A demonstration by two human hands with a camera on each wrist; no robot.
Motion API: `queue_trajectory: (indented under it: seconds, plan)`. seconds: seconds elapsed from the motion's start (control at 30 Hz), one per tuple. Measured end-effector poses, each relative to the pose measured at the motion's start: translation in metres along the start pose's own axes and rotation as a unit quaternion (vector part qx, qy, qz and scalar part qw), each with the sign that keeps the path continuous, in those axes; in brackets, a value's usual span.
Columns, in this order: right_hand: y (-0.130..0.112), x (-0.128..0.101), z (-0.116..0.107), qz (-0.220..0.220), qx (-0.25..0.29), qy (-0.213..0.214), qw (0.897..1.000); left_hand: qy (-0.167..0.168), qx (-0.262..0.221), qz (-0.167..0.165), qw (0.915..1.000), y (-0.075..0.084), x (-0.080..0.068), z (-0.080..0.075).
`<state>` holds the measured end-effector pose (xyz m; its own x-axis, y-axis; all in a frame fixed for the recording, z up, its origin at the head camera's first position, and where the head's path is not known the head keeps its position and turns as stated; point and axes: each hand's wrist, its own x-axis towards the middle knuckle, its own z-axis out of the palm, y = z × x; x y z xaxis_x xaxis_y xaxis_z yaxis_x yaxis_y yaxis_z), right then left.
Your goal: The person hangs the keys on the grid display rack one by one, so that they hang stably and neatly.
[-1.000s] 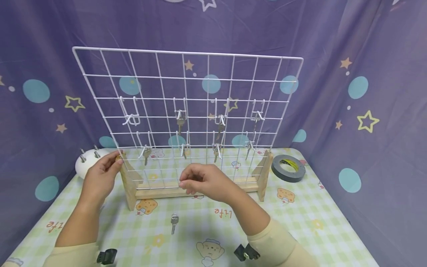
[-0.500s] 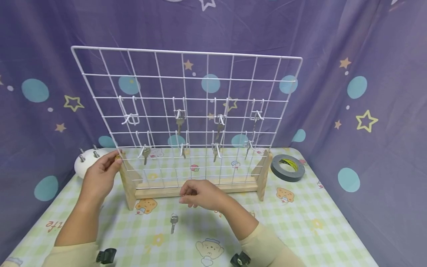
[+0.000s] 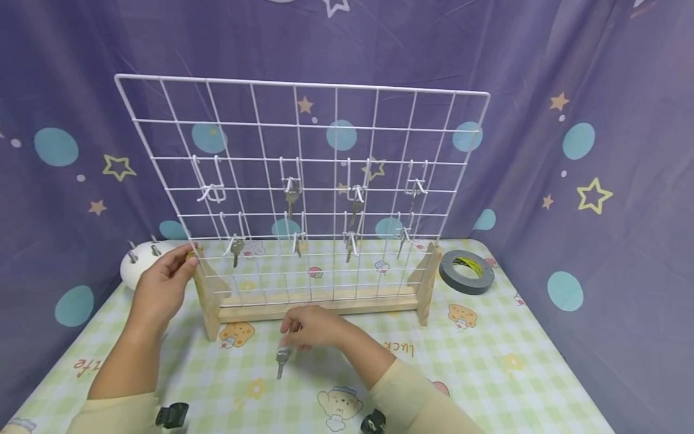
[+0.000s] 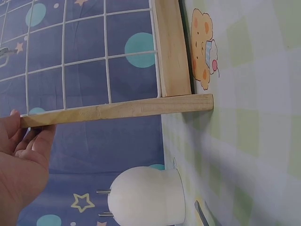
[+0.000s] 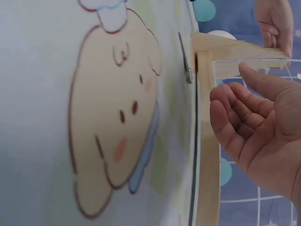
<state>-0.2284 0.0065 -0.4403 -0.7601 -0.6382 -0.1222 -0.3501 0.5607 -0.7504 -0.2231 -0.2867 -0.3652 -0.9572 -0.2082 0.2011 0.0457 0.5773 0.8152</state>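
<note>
A loose silver key lies on the checked tablecloth in front of a wooden stand. My right hand hovers at the key's head, fingers loosely bent; in the right wrist view the thumb is apart from the fingers and nothing is held. My left hand grips the top of the stand's left wooden side piece, thumb and fingers on either side. The stand bears a white wire grid with several hooks. Keys such as one upper key hang from most of them; the upper left hook carries none.
A grey tape roll lies right of the stand. Behind my left hand sits a white rounded object with metal pegs. A purple patterned curtain surrounds the table's back and sides.
My right hand has come down and left from in front of the grid to the loose key. The left hand keeps its grip on the stand.
</note>
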Motion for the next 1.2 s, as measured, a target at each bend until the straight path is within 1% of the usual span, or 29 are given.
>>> queue_trajectory:
  seconds: [0.13, 0.23, 0.5, 0.6, 0.8, 1.0, 1.2]
  plan:
    - [-0.001, 0.002, 0.007, 0.025, -0.035, -0.013, 0.999, 0.001, 0.002, 0.000, 1.0000, 0.000, 0.000, 0.000]
    - [0.000, 0.003, 0.011, 0.037, -0.041, -0.019, 0.998, 0.003, 0.001, 0.004, 1.0000, 0.000, 0.000, 0.000]
    - [0.008, 0.009, 0.018, 0.023, -0.084, -0.027, 0.996, 0.000, -0.002, 0.005, 1.0000, 0.002, -0.001, 0.000]
    - [0.009, 0.010, 0.019, 0.035, -0.092, -0.027, 0.995, 0.002, -0.002, 0.008, 1.0000, 0.002, -0.002, 0.000]
    - [0.006, 0.012, 0.024, 0.052, -0.126, -0.015, 0.991, 0.009, 0.001, 0.010, 0.9999, 0.001, -0.001, 0.000]
    - [0.005, 0.013, 0.026, 0.050, -0.133, -0.016, 0.990, 0.003, 0.008, 0.003, 1.0000, 0.002, -0.001, -0.001]
    - [0.009, 0.014, 0.023, 0.030, -0.134, -0.020, 0.990, 0.008, 0.011, 0.004, 0.9999, 0.003, 0.000, 0.000]
